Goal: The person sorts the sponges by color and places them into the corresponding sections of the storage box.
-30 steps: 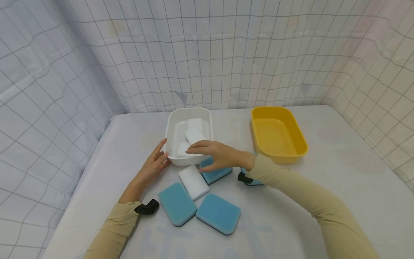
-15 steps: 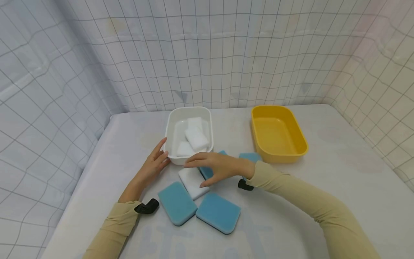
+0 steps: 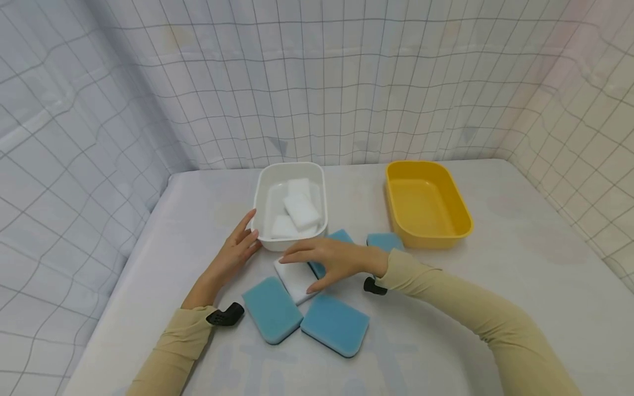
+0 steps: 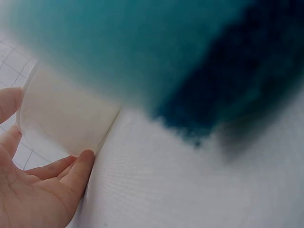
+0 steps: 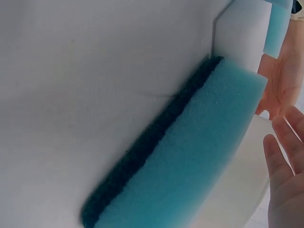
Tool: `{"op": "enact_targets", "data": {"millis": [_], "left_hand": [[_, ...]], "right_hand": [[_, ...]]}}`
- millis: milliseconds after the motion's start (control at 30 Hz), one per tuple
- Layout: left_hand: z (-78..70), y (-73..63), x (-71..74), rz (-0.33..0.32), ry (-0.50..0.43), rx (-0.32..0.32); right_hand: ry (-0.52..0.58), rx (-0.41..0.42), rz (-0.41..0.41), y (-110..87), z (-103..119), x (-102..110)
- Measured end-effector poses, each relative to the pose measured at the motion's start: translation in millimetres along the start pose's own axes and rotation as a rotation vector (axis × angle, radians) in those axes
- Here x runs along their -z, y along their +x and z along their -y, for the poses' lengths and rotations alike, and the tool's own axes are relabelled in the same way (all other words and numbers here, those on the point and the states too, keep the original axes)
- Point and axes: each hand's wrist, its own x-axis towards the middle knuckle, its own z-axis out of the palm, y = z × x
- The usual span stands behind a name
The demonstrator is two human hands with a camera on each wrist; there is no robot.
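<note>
My left hand (image 3: 233, 256) rests its fingers against the left wall of a white plastic basin (image 3: 264, 190); in the left wrist view the fingertips (image 4: 85, 159) touch its outside. White sponges (image 3: 302, 212) lie in this basin. Over a white sponge (image 3: 295, 283) on the table hovers my right hand (image 3: 337, 258), thumb and fingers apart, holding nothing. Partly hidden behind that hand is a blue sponge (image 3: 340, 236). In the right wrist view, a blue sponge with a dark scouring layer (image 5: 190, 137) stands large beside the right fingers (image 5: 278, 159).
Two more blue sponges, one at the left (image 3: 272, 311) and one at the right (image 3: 335, 325), lie nearer me. Another blue sponge (image 3: 385, 241) sits by a yellow basin (image 3: 458, 234) with nothing in it. Grid-patterned curtains (image 3: 317, 88) enclose the table's back and sides.
My right hand has moved from over the white basin's near edge toward me, down over the white sponge on the table. The left hand stays at the basin.
</note>
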Motion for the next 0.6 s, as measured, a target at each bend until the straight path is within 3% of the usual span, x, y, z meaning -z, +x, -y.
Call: {"op": "enact_targets", "data": {"millis": [600], "left_hand": [[0.9, 1.3, 0.7, -0.001, -0.021, 0.007]], "right_hand": [[-0.004, -0.052, 0.083, 7.0, -8, -14]]}}
